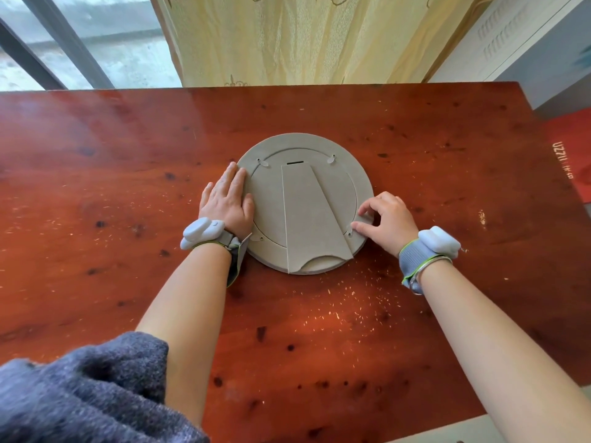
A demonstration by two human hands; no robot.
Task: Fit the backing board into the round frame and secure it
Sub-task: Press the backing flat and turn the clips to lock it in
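A round grey frame (361, 174) lies face down in the middle of the table. The round backing board (268, 199) sits inside its recess, with a long stand flap (310, 219) running down its middle. Small metal turn tabs sit at the upper left (263, 162), upper right (331, 159), lower left (257, 238) and lower right (348, 233). My left hand (227, 203) lies flat, fingers apart, on the frame's left rim. My right hand (385, 219) rests on the right rim, with thumb and forefinger at the lower right tab.
The reddish wooden table (128, 187) carries scattered pale shavings near its front right. A yellow curtain (287, 36) hangs behind the far edge, beside a window. A red mat (572, 148) lies off the table's right side. A grey sleeve (80, 394) fills the lower left.
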